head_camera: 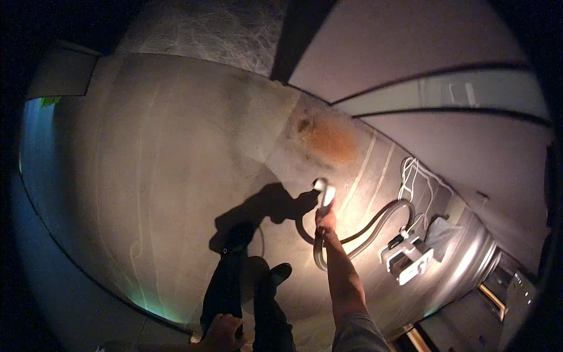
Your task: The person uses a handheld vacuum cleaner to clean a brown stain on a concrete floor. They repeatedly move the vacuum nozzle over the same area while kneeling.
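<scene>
My right hand grips the handle end of a vacuum hose, just below a bright metal tube that is partly blurred. The dark hose loops over the floor to the right of my forearm. Beyond the tube lies an orange-brown powdery patch on the grey floor. Low in the picture, my left hand is beside my dark-trousered leg; its fingers look bent, but whether it holds anything cannot be told.
White cables lie along the wall at the right. Near them stand a white-framed device and a grey plastic bag. A dark post rises at the floor's far edge. My shadow falls across the floor.
</scene>
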Demonstrator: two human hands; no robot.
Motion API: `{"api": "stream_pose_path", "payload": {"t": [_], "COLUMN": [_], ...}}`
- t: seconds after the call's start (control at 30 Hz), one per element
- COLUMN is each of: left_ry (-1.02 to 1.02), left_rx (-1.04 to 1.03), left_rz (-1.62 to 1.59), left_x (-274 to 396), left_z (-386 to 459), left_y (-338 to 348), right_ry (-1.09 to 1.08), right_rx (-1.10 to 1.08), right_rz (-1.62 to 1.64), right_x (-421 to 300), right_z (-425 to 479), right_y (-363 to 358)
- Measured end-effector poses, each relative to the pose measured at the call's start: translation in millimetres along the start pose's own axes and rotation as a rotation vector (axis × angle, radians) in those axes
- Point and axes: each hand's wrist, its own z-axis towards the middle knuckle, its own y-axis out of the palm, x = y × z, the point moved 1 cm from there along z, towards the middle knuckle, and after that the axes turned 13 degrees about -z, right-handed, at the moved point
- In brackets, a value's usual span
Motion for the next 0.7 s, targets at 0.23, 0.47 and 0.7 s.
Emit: {"api": "stream_pose_path", "payload": {"t": [0.23, 0.47, 0.7], "left_ry": [-0.035, -0.206, -0.298], "left_rx": [0.036, 0.219, 0.433], "left_rz": [-0.126, -0.262, -0.312], "left_x": [-18, -1, 15], "left_z": [16, 21, 30], "left_y": [-12, 6, 98], "right_ry": [-0.548, -0.835, -0.845], "right_rx": [0.125, 0.148, 0.085], "right_rz": [-0.364, -0.671, -0.843], "right_x": [-204, -368, -326], "right_z": [20, 107, 161], "right_y": [-90, -86, -70]}}
